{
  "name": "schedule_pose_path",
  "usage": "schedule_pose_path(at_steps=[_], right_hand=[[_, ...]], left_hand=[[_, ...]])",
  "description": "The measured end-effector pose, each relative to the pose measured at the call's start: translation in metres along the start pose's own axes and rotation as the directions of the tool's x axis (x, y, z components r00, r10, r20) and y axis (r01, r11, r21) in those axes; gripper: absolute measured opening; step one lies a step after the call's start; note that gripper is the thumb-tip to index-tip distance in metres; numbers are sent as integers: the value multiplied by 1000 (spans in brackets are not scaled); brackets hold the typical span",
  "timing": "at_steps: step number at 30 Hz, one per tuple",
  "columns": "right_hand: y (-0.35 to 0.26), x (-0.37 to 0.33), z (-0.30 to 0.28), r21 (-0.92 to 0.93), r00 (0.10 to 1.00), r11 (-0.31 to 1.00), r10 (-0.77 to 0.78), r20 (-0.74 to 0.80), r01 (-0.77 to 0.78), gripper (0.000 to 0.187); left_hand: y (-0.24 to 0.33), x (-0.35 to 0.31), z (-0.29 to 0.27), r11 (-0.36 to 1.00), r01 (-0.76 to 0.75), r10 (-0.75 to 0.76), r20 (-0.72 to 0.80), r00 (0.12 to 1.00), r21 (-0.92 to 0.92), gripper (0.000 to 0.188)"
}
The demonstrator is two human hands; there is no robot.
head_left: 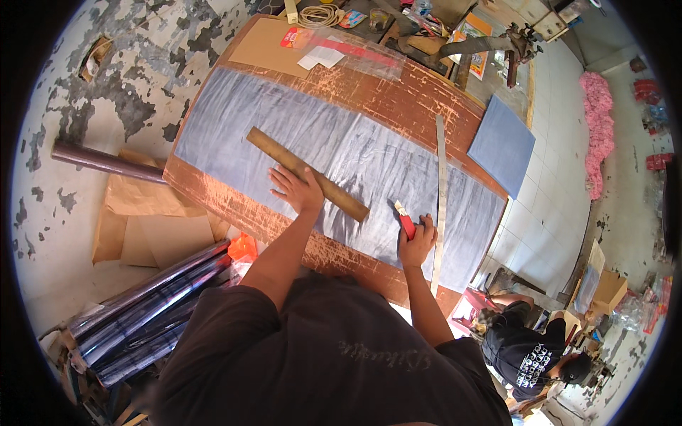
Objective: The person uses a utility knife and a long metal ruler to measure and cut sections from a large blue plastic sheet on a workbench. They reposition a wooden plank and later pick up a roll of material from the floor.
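My left hand lies with fingers spread on a grey-blue streaked sheet, its thumb side against a brownish flat bar. The bar rests slantwise across the sheet. My right hand is closed around a red utility knife, whose pale front end points away from me over the sheet. Just right of that hand, a long thin metal ruler lies across the sheet, running from the far side to the near edge.
The sheet covers much of a worn brown table. A blue-grey square panel sits at its right edge, with cardboard at the far left. Shiny rolls stand at lower left. Another person works at lower right.
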State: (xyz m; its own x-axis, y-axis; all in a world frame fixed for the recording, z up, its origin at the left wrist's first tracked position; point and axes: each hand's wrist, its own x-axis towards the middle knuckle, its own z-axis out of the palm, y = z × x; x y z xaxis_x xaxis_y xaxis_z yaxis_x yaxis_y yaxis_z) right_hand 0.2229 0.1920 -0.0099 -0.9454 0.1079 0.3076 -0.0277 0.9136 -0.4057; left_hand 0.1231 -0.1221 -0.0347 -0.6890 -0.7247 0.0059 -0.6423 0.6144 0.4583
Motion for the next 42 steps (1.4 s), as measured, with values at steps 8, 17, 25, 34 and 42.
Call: schedule_pose_path(at_steps=[8, 17, 25, 34, 42], right_hand=[[0, -1, -7, 51, 999, 998, 32, -20, -31, 23], [0, 3, -5, 66, 999, 997, 34, 10, -34, 22], [4, 5, 0, 28, 996, 997, 74, 48, -75, 22], [0, 12, -4, 22, 990, 995, 94, 106, -97, 16], [1, 11, -5, 34, 995, 998, 57, 77, -59, 18]], left_hand=[[49, 5, -2, 870, -471, 473, -26, 881, -143, 86], [135, 90, 69, 828, -547, 560, 232, 795, -124, 84], [141, 79, 63, 793, -609, 601, 171, 781, -2, 89], [149, 78, 52, 796, -604, 588, 210, 781, 21, 87], [145, 77, 57, 780, -626, 622, 122, 774, -9, 86]])
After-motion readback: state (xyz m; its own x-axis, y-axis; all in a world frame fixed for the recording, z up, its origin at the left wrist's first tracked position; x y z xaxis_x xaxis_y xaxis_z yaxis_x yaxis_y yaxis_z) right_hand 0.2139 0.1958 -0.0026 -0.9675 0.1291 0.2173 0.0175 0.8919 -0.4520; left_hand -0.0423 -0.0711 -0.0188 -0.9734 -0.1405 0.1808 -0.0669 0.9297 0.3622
